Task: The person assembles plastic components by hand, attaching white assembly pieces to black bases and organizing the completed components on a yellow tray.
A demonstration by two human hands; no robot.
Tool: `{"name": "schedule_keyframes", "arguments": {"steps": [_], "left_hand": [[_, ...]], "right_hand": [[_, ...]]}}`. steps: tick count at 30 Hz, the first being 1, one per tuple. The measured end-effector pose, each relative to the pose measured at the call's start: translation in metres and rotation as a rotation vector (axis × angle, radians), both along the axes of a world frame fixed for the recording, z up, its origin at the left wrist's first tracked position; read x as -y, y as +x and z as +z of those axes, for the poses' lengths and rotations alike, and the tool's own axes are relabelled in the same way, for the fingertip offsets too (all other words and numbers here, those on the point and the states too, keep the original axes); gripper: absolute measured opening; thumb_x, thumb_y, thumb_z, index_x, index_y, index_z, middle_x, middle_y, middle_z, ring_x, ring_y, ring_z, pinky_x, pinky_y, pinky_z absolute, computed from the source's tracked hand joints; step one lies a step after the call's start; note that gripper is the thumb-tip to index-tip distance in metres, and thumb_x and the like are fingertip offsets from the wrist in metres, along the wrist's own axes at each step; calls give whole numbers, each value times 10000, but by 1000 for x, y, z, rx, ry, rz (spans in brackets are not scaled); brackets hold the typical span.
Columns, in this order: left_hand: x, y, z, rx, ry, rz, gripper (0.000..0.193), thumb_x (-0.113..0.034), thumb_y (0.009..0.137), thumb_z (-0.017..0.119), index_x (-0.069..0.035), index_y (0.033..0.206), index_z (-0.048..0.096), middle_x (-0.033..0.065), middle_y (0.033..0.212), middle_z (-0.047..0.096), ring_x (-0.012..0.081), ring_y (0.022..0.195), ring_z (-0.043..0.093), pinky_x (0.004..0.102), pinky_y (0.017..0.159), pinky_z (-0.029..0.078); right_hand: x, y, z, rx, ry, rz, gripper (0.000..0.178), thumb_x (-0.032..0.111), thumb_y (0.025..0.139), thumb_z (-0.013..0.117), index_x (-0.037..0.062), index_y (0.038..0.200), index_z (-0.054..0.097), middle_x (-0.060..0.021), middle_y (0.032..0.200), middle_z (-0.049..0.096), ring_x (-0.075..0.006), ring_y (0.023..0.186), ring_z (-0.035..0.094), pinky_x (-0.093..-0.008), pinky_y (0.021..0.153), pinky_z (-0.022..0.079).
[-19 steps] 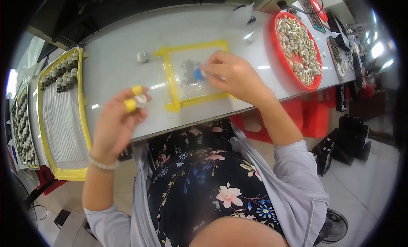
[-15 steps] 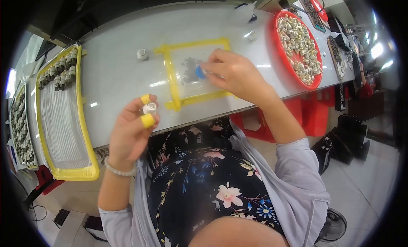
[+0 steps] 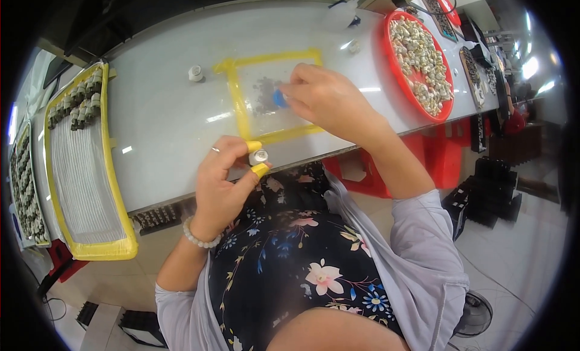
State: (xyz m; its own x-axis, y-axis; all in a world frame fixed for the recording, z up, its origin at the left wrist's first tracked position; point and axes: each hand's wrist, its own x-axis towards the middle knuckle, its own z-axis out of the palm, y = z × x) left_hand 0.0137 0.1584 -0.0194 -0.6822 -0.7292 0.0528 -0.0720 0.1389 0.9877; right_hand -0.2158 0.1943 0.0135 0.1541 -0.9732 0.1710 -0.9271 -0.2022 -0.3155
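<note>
My left hand (image 3: pixel 222 178) pinches a small white round part (image 3: pixel 259 157) between thumb and fingertip, both wrapped in yellow tape. It is near the table's front edge, just below a rectangle of yellow tape (image 3: pixel 241 112). My right hand (image 3: pixel 329 100) is closed on a small blue piece (image 3: pixel 278 98), whose exact kind I cannot make out. The blue piece is at a patch of small dark grey bits (image 3: pixel 264 96) inside the rectangle; whether it touches them I cannot tell. Another white part (image 3: pixel 196 73) stands on the table, left of the rectangle.
On the right, a red basin (image 3: pixel 387 52) holds many small pale parts. A yellow-rimmed tray (image 3: pixel 81 182) at left carries rows of grey-capped parts at its far end. A second filled tray (image 3: pixel 29 185) lies beyond it. A white bottle (image 3: pixel 339 15) lies at the back.
My left hand has moved right with the white part, nearer to the taped rectangle. My right hand stays by the dark bits with the blue piece, shifted only slightly.
</note>
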Motion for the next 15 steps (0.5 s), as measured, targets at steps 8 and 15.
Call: {"name": "schedule_keyframes", "arguments": {"steps": [8,15], "left_hand": [[-6,-13,-10,45,-506,-67,301,28,665,665,35,958,598,138,927,583,331,864,545,378,748,472],[-9,-15,-2,124,-434,-40,333,4,679,676,34,1001,594,157,1041,539,317,934,528,361,808,453]], "right_hand": [[-8,-3,-8,357,-45,-119,208,71,822,647,21,1023,669,-98,883,605,-234,761,582,-295,655,465],[-13,-3,-7,622,34,-199,227,45,825,637,23,1050,663,-75,916,623,-156,745,555,-265,661,456]]}}
